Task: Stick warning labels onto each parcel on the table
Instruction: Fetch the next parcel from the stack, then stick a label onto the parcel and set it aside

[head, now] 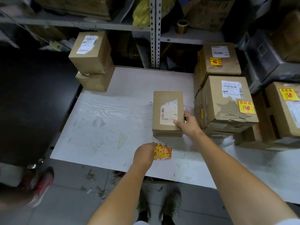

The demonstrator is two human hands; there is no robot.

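A small brown parcel [168, 109] with a torn white shipping slip lies in the middle of the white table [105, 114]. My right hand [189, 125] grips its near right corner, thumb on top. A fan of yellow-and-red warning labels [163, 151] lies near the table's front edge. My left hand [144, 154] rests on the labels' left side, its fingers curled onto them. Two stacked parcels [92, 62] without warning labels stand at the back left. At the right, three parcels [227, 101] carry yellow warning labels.
Metal shelving [155, 33] with boxes, a tape roll [182, 26] and a yellow bag rises behind the table. Dark crates stand at the far right. Another person's red shoe [40, 184] is on the littered floor at the left. My own feet are below the table edge.
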